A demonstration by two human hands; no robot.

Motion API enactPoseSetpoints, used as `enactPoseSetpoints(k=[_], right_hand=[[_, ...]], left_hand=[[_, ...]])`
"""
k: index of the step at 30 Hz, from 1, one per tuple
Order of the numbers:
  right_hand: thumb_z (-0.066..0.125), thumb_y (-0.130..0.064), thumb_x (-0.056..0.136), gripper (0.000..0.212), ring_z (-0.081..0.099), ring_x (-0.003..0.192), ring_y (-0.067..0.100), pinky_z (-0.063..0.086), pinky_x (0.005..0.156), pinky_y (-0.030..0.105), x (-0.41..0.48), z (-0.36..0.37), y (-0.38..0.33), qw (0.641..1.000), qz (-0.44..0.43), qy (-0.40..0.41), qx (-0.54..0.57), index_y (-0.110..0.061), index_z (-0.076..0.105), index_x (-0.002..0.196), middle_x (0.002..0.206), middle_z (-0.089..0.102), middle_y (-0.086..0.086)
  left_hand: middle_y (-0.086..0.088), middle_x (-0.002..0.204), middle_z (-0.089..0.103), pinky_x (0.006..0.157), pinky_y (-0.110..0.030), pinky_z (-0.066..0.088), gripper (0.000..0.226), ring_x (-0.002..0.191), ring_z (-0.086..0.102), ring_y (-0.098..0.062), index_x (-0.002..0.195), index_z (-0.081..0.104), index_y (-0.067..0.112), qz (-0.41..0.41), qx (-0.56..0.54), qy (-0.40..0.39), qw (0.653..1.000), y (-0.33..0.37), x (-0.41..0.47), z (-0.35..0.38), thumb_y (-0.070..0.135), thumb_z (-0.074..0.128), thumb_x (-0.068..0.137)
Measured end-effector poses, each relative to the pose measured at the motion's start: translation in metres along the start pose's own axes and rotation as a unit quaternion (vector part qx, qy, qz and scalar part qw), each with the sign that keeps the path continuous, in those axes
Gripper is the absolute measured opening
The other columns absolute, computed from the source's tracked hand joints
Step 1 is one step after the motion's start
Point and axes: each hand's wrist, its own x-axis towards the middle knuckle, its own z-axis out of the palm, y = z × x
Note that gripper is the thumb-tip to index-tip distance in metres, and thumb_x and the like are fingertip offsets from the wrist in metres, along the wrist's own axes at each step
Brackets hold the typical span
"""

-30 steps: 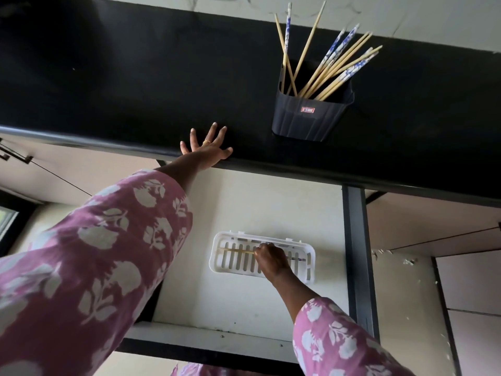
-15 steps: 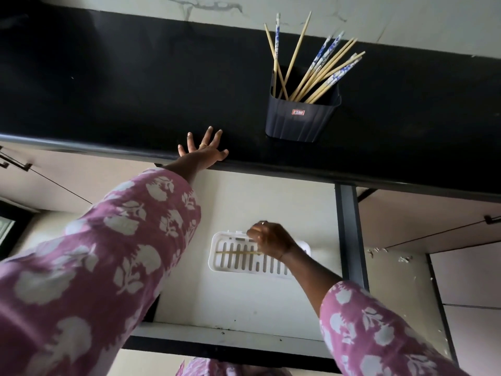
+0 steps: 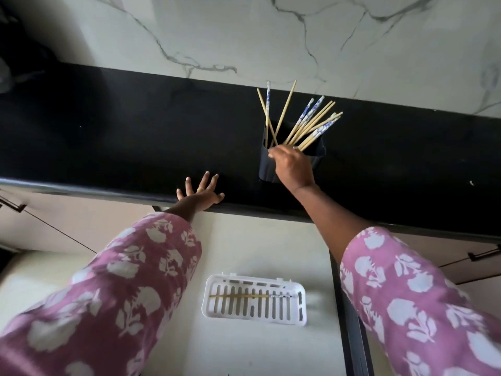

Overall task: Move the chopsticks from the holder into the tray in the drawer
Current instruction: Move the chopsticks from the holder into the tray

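Observation:
A dark plastic holder (image 3: 266,169) stands on the black countertop (image 3: 135,137) with several chopsticks (image 3: 306,126) fanned out of it, some plain wood, some blue-and-white. My right hand (image 3: 292,166) is at the holder's mouth, with its fingertips among the lower ends of the chopsticks; whether it grips any is hidden. My left hand (image 3: 199,192) lies flat on the counter's front edge with its fingers spread. Below, in the open drawer (image 3: 244,245), sits a white slotted tray (image 3: 254,278) with one chopstick (image 3: 244,295) lying lengthwise in it.
A marble wall (image 3: 244,36) rises behind the counter. The drawer's dark side rail (image 3: 349,321) runs down to the right of the tray. Closed cabinet fronts with dark handles (image 3: 485,256) flank the drawer. My pink floral sleeves fill the lower corners.
My right hand has let go of the chopstick in the tray and risen to the holder on the counter. The view has tilted upward. My left hand has stayed on the counter edge.

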Motion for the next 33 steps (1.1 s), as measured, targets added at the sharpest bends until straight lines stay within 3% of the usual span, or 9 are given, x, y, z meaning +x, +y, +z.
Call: enactPoseSetpoints(k=[4, 7, 11, 16, 27, 33], right_hand=[[0.051, -0.002, 0.088, 0.021, 0.066, 0.091, 0.035, 0.051, 0.072, 0.037, 0.043, 0.009, 0.013, 0.983, 0.168, -0.077, 0.005, -0.001, 0.071, 0.094, 0.095, 0.071, 0.02], [0.059, -0.013, 0.089, 0.019, 0.065, 0.098, 0.035, 0.054, 0.081, 0.037, 0.071, 0.018, 0.021, 0.949, 0.301, -0.079, 0.054, -0.002, 0.072, 0.099, 0.1, 0.071, 0.021], [0.065, -0.023, 0.087, 0.029, 0.064, 0.104, 0.032, 0.054, 0.087, 0.037, 0.094, 0.034, 0.023, 0.916, 0.378, -0.095, 0.097, -0.001, 0.069, 0.104, 0.108, 0.07, 0.019], [0.066, -0.029, 0.086, 0.031, 0.064, 0.102, 0.033, 0.052, 0.079, 0.037, 0.105, 0.046, 0.012, 0.896, 0.426, -0.062, 0.104, -0.003, 0.069, 0.103, 0.107, 0.069, 0.018], [0.059, -0.023, 0.091, 0.026, 0.063, 0.102, 0.031, 0.052, 0.077, 0.035, 0.109, 0.041, 0.004, 0.901, 0.426, -0.039, 0.075, -0.006, 0.068, 0.108, 0.107, 0.07, 0.018], [0.06, -0.021, 0.09, 0.025, 0.068, 0.09, 0.028, 0.041, 0.065, 0.024, 0.111, -0.001, 0.01, 0.884, 0.435, 0.079, 0.156, -0.002, 0.072, 0.1, 0.096, 0.074, 0.017]], left_hand=[[0.023, 0.156, -0.014, 0.114, -0.057, -0.004, 0.063, 0.145, -0.016, -0.032, 0.146, -0.001, 0.048, 0.0, -0.001, -0.002, 1.0, 0.0, 0.001, 0.0, 0.056, 0.033, 0.095], [0.022, 0.156, -0.015, 0.114, -0.056, -0.004, 0.063, 0.145, -0.017, -0.032, 0.147, -0.003, 0.047, -0.002, 0.007, -0.002, 1.0, 0.002, 0.001, -0.001, 0.055, 0.033, 0.096], [0.022, 0.156, -0.015, 0.114, -0.056, -0.003, 0.062, 0.145, -0.017, -0.032, 0.147, -0.003, 0.046, -0.004, 0.015, 0.0, 1.0, 0.004, 0.0, -0.001, 0.053, 0.032, 0.096], [0.022, 0.155, -0.017, 0.114, -0.055, -0.004, 0.063, 0.145, -0.019, -0.031, 0.147, -0.004, 0.047, -0.007, 0.012, -0.002, 1.0, 0.004, 0.0, -0.001, 0.053, 0.033, 0.096], [0.022, 0.156, -0.017, 0.114, -0.056, -0.003, 0.063, 0.145, -0.019, -0.031, 0.147, -0.004, 0.047, -0.002, 0.016, -0.002, 1.0, 0.004, 0.002, -0.002, 0.054, 0.032, 0.096], [0.024, 0.155, -0.017, 0.115, -0.054, -0.005, 0.063, 0.145, -0.02, -0.028, 0.145, -0.004, 0.05, -0.006, -0.006, 0.019, 1.0, 0.004, 0.002, 0.003, 0.055, 0.034, 0.095]])
